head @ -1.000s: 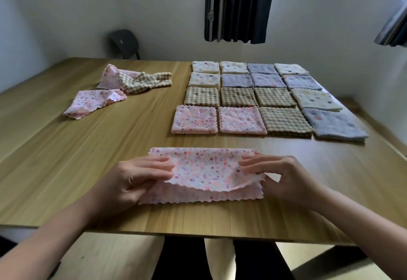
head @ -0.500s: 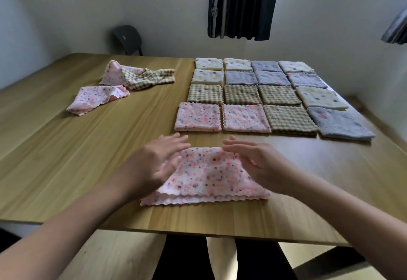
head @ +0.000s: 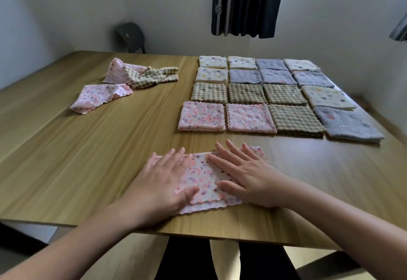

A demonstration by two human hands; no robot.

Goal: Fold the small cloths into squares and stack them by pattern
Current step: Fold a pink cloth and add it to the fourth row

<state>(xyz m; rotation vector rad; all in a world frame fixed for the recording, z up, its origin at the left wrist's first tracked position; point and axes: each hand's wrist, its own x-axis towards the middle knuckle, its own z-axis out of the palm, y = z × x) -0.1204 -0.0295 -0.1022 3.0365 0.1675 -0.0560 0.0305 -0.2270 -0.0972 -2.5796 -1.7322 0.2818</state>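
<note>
A pink speckled cloth, folded in half, lies near the table's front edge. My left hand presses flat on its left part with straight fingers. My right hand lies flat on its right part, fingers spread. Beyond them sits a grid of folded squares: pink speckled ones, tan checked ones, grey ones and cream dotted ones. At the far left lie unfolded cloths: a pink one, and another pink one tangled with a checked one.
The wooden table ends just under my wrists. A dark chair stands behind the far left corner. A dark curtain hangs on the back wall.
The lifted front half of the pink cloth has been laid over onto the rest. Both hands let go of its edge and now press flat on top.
</note>
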